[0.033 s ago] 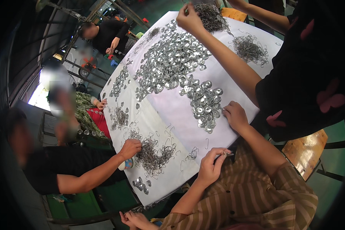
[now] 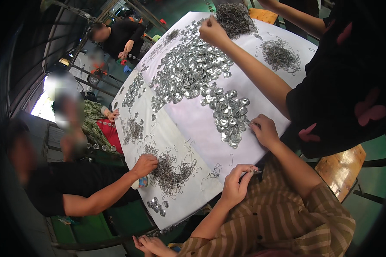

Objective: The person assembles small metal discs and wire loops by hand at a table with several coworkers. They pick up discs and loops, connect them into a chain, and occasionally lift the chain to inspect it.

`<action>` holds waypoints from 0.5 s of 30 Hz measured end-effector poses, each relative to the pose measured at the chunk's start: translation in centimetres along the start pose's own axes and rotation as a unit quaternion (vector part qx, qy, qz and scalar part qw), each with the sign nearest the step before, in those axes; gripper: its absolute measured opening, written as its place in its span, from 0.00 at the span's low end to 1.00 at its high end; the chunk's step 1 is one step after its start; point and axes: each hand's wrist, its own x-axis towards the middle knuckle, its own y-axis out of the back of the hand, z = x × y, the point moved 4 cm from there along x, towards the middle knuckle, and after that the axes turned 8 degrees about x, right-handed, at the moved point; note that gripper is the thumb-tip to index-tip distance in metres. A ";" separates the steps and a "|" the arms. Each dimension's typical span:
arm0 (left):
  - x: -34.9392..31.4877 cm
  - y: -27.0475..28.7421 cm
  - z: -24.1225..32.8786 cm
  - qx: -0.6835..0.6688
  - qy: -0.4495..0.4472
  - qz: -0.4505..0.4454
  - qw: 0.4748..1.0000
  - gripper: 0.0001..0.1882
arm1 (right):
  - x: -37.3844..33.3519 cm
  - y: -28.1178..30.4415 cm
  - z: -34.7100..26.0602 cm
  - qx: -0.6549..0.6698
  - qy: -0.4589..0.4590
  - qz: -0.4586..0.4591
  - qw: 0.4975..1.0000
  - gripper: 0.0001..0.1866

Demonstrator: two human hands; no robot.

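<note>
My left hand (image 2: 236, 185) is closed in a pinch near the table's front edge, holding a small silver metal disc (image 2: 256, 171) at the fingertips. At the right edge of a pile of rounded metal discs (image 2: 227, 113), my right hand (image 2: 265, 131) has its fingers pinched together; what lies between them is too small to make out. Several of these discs show a hole in the middle. A few bent wire hooks (image 2: 215, 171) lie on the white sheet left of my left hand.
A larger disc heap (image 2: 188, 68) covers the middle of the white-covered table (image 2: 188, 122). Wire-hook piles lie at near left (image 2: 171, 171), far right (image 2: 280, 55) and far end (image 2: 233, 21). Co-workers' arms (image 2: 257, 70) (image 2: 111, 195) reach over it. A wooden stool (image 2: 341, 171) stands right.
The co-worker's hand at the far end has dropped slightly toward the disc heap. My right hand has shifted very slightly at the pile's edge; my left hand stays put.
</note>
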 end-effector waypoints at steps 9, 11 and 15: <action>0.8 -0.2 0.0 0.048 -0.015 0.084 0.995 0.03 | -5.7 2.6 -6.3 0.378 -0.201 -0.151 0.891 0.07; 0.8 0.0 -0.3 0.043 -0.006 0.106 0.993 0.04 | -6.2 2.7 -7.3 0.364 -0.162 -0.133 0.907 0.07; 0.1 -0.2 -0.9 0.017 0.010 0.131 0.991 0.05 | -7.1 2.9 -8.6 0.313 -0.118 -0.099 0.937 0.06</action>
